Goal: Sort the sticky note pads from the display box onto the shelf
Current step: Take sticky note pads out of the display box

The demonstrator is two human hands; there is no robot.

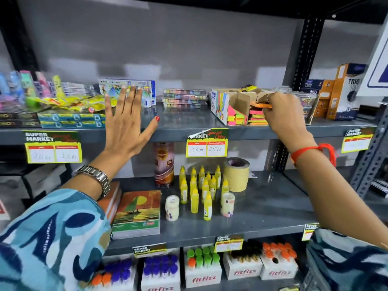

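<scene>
A cardboard display box point(220, 106) lies on the top grey shelf point(184, 122), right of centre, with neon pink, green and orange sticky note pads point(238, 117) stacked in its compartments. My right hand point(283, 112) reaches into the box's right compartment, its fingers pinched on an orange sticky note pad point(260, 105) lifted a little above the stack. My left hand point(126, 122) hovers flat, fingers spread, over the shelf's front edge left of the box, holding nothing.
Chalk cases point(184, 98) and card boxes point(130, 91) stand behind the bare middle of the shelf. Yellow packets point(69, 102) lie left, orange-blue boxes point(344, 91) right. Below are glue bottles point(199, 187), tape rolls point(236, 174) and notebooks point(136, 213).
</scene>
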